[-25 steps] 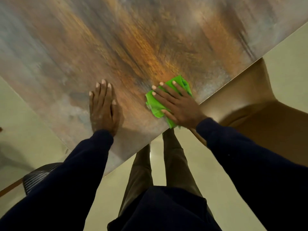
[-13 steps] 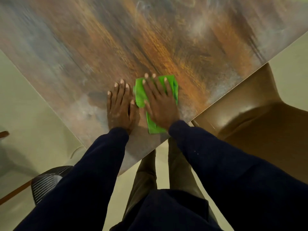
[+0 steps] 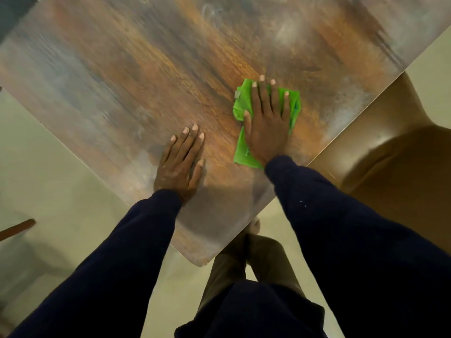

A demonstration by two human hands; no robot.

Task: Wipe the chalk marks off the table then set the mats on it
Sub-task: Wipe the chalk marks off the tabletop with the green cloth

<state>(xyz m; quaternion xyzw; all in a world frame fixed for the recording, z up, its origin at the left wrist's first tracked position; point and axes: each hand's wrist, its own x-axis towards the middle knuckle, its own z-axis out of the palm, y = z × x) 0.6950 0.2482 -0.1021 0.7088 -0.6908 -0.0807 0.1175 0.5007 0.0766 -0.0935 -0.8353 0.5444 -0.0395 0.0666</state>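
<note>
A wooden table [image 3: 151, 69] with brown and grey streaks fills the upper view, one corner pointing toward me. My right hand [image 3: 267, 120] lies flat, fingers spread, pressing a bright green cloth [image 3: 240, 152] onto the tabletop near the right edge. My left hand [image 3: 180, 162] rests flat and empty on the table, to the left of the cloth and nearer the corner. Faint whitish chalk marks [image 3: 212, 13] show near the far edge, with pale smears around my left hand. No mats are in view.
A brown chair [image 3: 380, 152] stands against the table's right edge. A pale floor [image 3: 56, 186] surrounds the table. A brown wooden piece [image 3: 17, 228] pokes in at the left edge. My legs stand just past the table's near corner.
My right hand has slid the green cloth away from my left hand, to the right and farther up the table. My left hand has stayed planted on the tabletop.
</note>
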